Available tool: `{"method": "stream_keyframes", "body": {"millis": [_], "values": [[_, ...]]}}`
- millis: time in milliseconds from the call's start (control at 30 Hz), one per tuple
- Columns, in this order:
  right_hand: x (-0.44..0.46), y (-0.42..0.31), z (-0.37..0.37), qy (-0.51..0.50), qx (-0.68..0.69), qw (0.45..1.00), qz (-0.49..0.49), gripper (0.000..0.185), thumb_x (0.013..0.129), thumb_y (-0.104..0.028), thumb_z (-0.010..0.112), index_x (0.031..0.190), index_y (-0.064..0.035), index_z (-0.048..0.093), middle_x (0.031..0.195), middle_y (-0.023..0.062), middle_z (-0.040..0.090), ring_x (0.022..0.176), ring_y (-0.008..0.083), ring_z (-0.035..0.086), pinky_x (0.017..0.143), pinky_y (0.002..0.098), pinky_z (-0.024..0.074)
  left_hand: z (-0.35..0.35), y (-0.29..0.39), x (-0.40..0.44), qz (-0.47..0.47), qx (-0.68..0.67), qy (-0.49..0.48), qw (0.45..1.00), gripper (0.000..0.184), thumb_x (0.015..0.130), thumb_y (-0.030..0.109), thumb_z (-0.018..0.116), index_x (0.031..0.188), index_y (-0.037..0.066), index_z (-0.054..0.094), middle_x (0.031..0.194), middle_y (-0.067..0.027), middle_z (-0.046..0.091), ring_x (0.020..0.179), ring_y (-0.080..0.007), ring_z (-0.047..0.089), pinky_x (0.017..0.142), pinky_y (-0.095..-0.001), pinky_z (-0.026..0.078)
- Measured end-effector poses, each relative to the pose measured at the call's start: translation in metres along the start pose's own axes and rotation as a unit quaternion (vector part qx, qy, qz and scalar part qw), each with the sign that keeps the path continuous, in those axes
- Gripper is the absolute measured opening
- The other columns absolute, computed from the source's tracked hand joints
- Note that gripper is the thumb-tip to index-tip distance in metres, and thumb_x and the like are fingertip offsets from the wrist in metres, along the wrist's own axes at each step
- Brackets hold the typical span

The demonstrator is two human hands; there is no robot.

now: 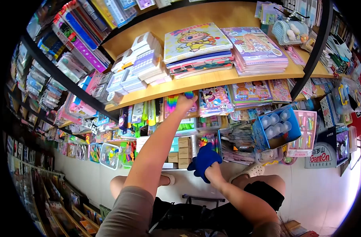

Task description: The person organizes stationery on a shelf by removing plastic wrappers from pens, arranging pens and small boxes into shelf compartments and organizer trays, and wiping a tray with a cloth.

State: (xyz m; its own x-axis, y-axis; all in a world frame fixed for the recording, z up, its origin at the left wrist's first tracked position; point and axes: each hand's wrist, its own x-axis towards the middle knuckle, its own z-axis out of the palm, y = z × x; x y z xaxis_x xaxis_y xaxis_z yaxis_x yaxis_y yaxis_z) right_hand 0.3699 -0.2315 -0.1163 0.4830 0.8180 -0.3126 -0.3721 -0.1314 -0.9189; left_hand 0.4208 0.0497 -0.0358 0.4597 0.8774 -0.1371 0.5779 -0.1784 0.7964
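My left hand reaches to the lower shelf, just under the upper board's front edge. Rainbow-coloured items are beside and at its fingers; how the fingers lie is too small to tell. To its right is a colourful cartoon-covered pack. My right hand is closed on a dark blue cloth, which bunches out in front of it and hides most of the fingers. The cloth is above the floor, next to small brown boxes.
Stacked books and white boxes stand on the upper shelf. A blue box of clear round items is at the right, near a Ganten carton. A black stool is between my legs.
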Motion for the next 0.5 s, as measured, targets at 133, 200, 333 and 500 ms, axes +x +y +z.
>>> {"method": "stream_keyframes", "body": {"millis": [133,200,333,500], "values": [[-0.012,-0.027,0.002,0.018,0.036,0.998,0.052,0.025,0.083,-0.020,0.058,0.101,-0.0026,0.054,0.086,0.0060,0.059,0.070,0.0142,0.059,0.054,0.0267,0.0493,0.030,-0.005,-0.009,0.029,0.276,0.122,0.953,0.078,0.067,0.037,0.068,0.125,0.002,0.029,0.118,-0.0253,0.036,0.109,-0.0342,0.039,0.087,-0.0435,0.037],[-0.013,-0.028,0.001,0.009,0.037,0.998,0.052,0.025,0.083,-0.020,0.057,0.101,-0.0029,0.054,0.085,0.0058,0.059,0.068,0.0133,0.058,0.054,0.0262,0.0478,0.029,0.016,-0.031,0.080,0.313,0.127,0.938,0.069,0.071,0.031,0.064,0.126,0.004,0.032,0.125,-0.0215,0.031,0.117,-0.0326,0.031,0.096,-0.0493,0.028],[-0.016,-0.038,0.003,0.012,0.023,0.999,0.020,0.024,0.084,-0.021,0.057,0.100,-0.0033,0.054,0.083,0.0051,0.058,0.066,0.0119,0.056,0.055,0.0248,0.0452,0.040,-0.008,-0.015,0.308,0.399,0.065,0.861,0.044,0.080,0.025,0.052,0.120,0.009,0.045,0.134,-0.0093,0.029,0.126,-0.0333,0.023,0.101,-0.0549,0.019],[-0.023,-0.054,0.001,-0.001,0.073,0.996,0.047,0.021,0.084,-0.020,0.057,0.097,-0.0034,0.055,0.082,0.0044,0.058,0.066,0.0115,0.055,0.056,0.0248,0.0454,0.046,-0.007,-0.006,0.118,0.440,0.012,0.890,0.055,0.084,0.037,0.043,0.134,0.016,0.032,0.143,-0.0077,0.016,0.132,-0.0309,0.009,0.102,-0.0569,0.010]]}}
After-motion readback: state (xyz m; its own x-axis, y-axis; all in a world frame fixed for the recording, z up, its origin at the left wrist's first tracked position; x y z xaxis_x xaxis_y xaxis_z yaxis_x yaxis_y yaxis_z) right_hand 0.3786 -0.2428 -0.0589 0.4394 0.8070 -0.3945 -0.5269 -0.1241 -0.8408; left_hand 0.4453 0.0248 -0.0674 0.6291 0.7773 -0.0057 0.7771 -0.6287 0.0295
